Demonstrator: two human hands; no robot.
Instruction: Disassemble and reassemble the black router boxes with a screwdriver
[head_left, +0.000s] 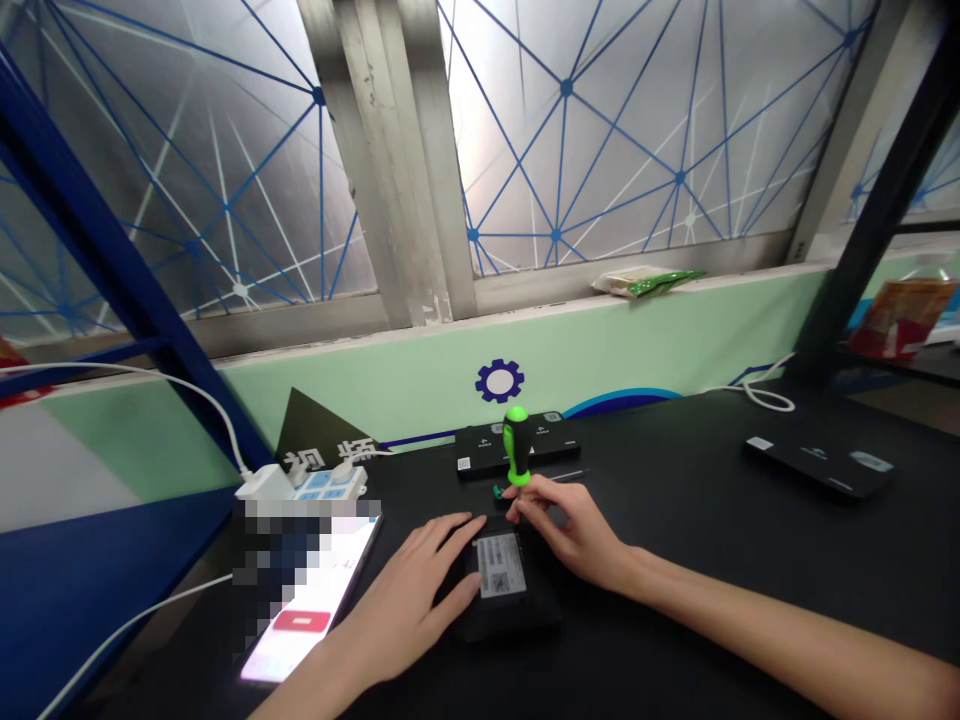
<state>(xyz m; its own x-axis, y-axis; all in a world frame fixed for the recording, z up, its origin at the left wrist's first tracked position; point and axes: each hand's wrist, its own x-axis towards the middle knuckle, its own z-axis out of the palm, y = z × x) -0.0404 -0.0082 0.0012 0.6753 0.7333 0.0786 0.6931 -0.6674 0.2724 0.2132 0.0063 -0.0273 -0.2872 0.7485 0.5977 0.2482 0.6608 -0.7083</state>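
Note:
A black box-shaped device (529,605) with a grey-white printed label lies on the dark table in front of me. My left hand (424,580) rests along its left side, fingers stretched and apart, thumb and fingertips touching it. In my right hand (566,525) the lower part of a screwdriver (517,445) is pinched between thumb and fingers. Its black and bright green handle stands nearly upright above the device's far edge. The fingers hide most of the shaft, and I cannot make out where the tip sits.
Flat black boxes (480,450) lie against the wall, with another (817,467) at the right. A thin metal rod with a green end (570,474) is behind my right hand. A lit phone (330,590) and a white power strip (330,483) with cables stand left.

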